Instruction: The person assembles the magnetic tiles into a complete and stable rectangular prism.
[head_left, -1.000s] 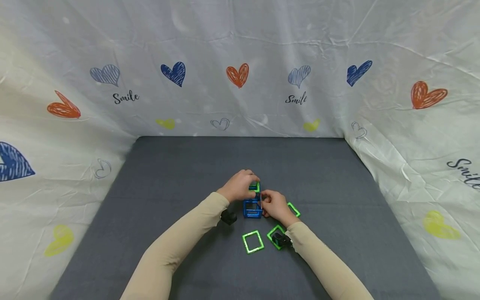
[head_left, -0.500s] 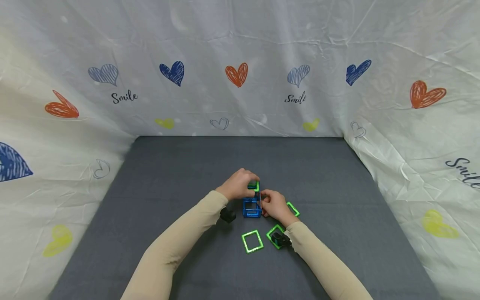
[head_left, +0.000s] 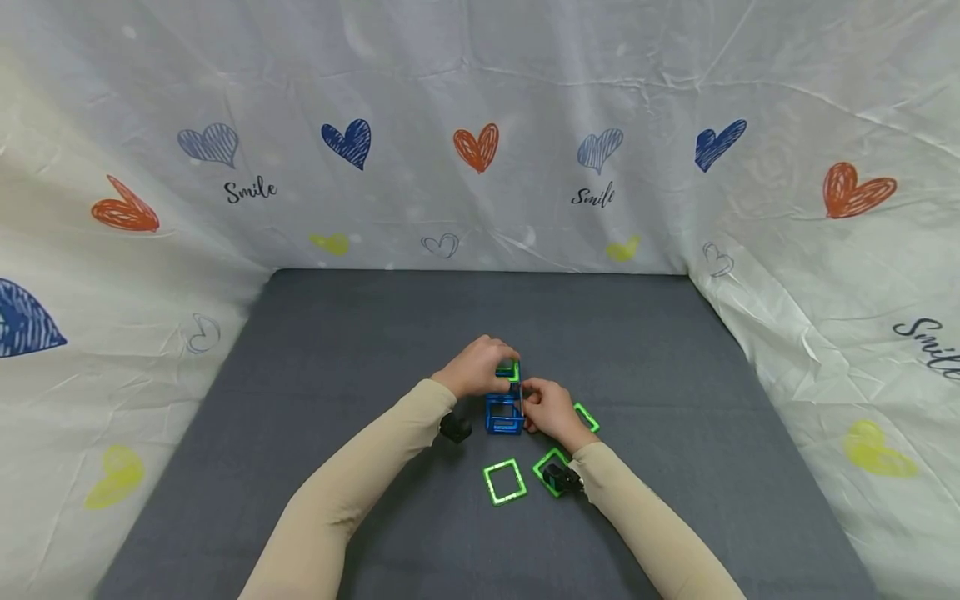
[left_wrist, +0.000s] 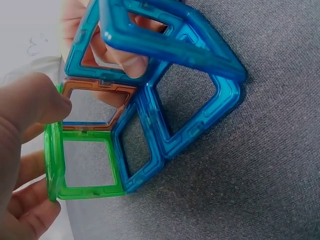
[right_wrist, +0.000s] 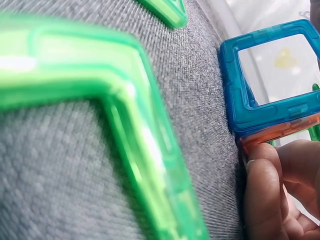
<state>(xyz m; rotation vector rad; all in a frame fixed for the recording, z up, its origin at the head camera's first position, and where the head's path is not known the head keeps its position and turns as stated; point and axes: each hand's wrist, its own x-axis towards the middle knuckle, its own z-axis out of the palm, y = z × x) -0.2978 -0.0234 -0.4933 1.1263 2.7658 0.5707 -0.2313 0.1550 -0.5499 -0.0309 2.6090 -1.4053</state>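
A small build of square magnetic tiles stands on the dark cloth, with blue tiles [head_left: 504, 430] nearest the body. My left hand [head_left: 477, 368] grips a green magnetic tile [left_wrist: 53, 162] at the build's far end, thumb on one side and fingers on the other. Beside it, an orange magnetic tile [left_wrist: 122, 111] stands between the green and blue ones. From the right, my right hand [head_left: 553, 412] pinches the orange tile low down, close to the cloth; its fingertips [right_wrist: 262, 172] show under the blue tile in the right wrist view. Part of the build is hidden behind the left hand.
Loose green square tiles lie near the right forearm: one in front [head_left: 506, 482], one partly under the right wrist camera [head_left: 551, 472], one to the right of the hand [head_left: 587, 417]. A white curtain [head_left: 480, 200] with printed hearts borders the dark table [head_left: 360, 333].
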